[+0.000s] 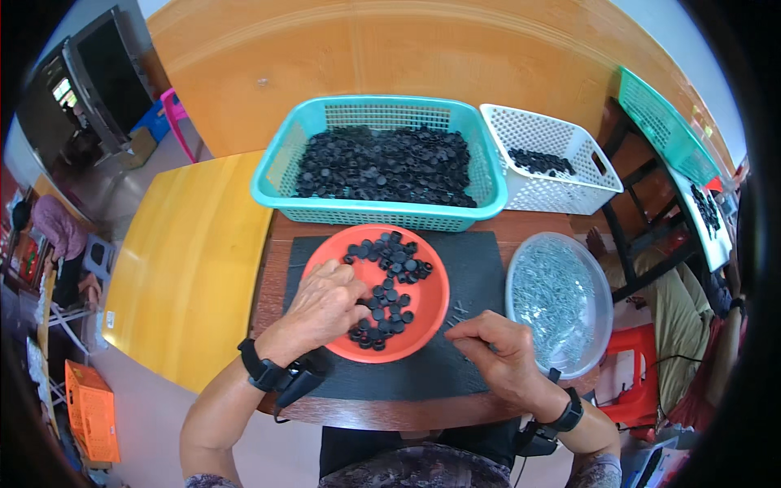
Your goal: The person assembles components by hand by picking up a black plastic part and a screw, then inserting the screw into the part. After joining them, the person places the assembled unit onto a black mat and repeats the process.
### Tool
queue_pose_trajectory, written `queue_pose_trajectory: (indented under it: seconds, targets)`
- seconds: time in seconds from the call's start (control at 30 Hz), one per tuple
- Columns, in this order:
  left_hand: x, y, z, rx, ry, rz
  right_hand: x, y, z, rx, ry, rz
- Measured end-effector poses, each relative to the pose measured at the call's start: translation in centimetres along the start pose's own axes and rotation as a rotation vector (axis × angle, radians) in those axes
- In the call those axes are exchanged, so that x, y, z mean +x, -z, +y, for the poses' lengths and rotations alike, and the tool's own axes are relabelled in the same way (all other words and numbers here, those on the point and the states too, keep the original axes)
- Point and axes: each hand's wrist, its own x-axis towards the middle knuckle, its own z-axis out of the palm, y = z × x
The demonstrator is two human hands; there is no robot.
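Left hand (325,301) reaches into a round orange-red plastic bowl (440,305), fingers curled down among small round black caps (382,313); whether it grips one cannot be told. Right hand (504,350) hangs over a dark rectangular mat (480,260), thumb and forefinger drawn together near thin silvery pin-like pieces (460,311); what lies between them, if anything, is unclear. Picking probably goes best with light fingertips, one loose cap at a time, wrists low. Counted: one bowl, one mat, one turquoise plastic basket (366,214), one white plastic basket (553,195), one round translucent tub (603,317); caps and pieces overlap too much to count.
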Motion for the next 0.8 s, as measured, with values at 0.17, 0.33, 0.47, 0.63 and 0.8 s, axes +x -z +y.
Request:
queue_pose_trajectory:
  seconds: [0.17, 0.33, 0.47, 0.63, 0.8]
  targets:
    - [-0.2, 0.1, 0.0, 0.032, -0.020, -0.006, -0.2, 0.3, 0.7, -0.035, 0.041, 0.082]
    - [0.0, 0.0, 0.2, -0.010, 0.042, -0.009, -1.5, 1.1, 2.0, -0.153, 0.112, 0.103]
    - [-0.2, 0.0, 0.8, 0.080, 0.027, -0.029, -2.9, 1.0, 2.3, -0.369, 0.196, 0.059]
    - [-0.5, -0.1, 1.3, 0.111, 0.044, -0.053, -3.7, -0.5, 2.5, -0.557, 0.129, 0.025]
    - [-0.8, -0.3, 1.6, 0.108, 0.024, -0.055, -3.8, -1.5, 3.4, -0.574, 0.089, 0.040]
